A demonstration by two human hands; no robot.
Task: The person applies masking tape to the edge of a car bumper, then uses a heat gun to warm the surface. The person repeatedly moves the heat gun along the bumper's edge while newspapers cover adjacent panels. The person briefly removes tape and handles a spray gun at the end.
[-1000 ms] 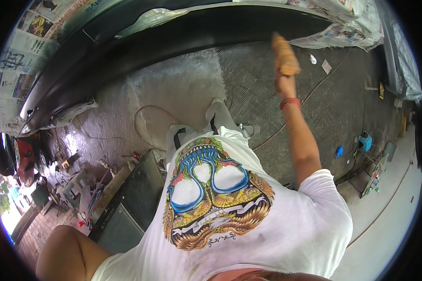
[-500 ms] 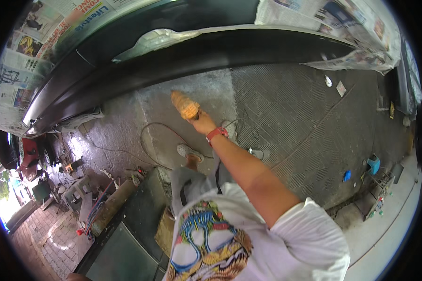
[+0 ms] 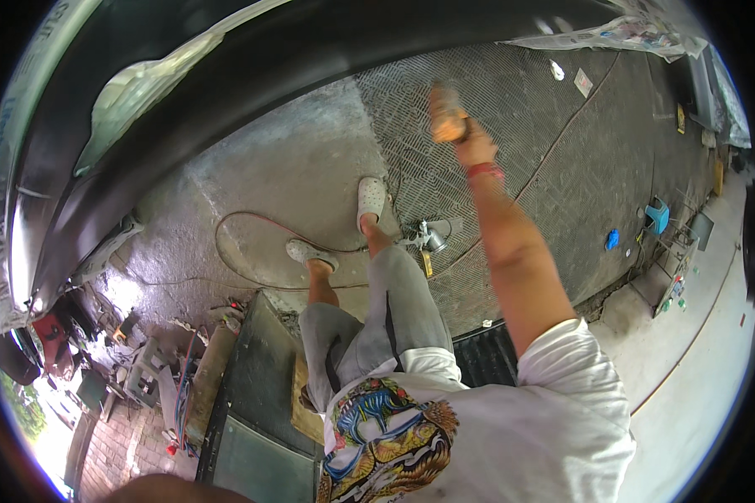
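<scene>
My right hand [image 3: 476, 144], with a red band at the wrist, is raised toward the upper middle of the head view, gripping a blurred orange-tan bundle [image 3: 446, 119], possibly cloth or bristles. Beyond it curves a glossy black car body panel [image 3: 252, 67], edged with masking paper and plastic [image 3: 646, 38]. My left hand is out of sight; part of that arm [image 3: 176, 490] shows at the bottom edge. A silver spray gun [image 3: 432, 241] lies on the floor beside my shoes [image 3: 371, 197].
Hoses [image 3: 243, 214] snake over the concrete and ribbed floor. At left are car parts and clutter [image 3: 143, 369] beside a dark bench [image 3: 252, 369]. At right, a blue stool [image 3: 657, 216] and a metal rack [image 3: 671, 277] stand near the wall.
My right hand swung in to the middle, then back out up and right with the orange bundle. The view has shifted, showing both shoes and the spray gun more fully.
</scene>
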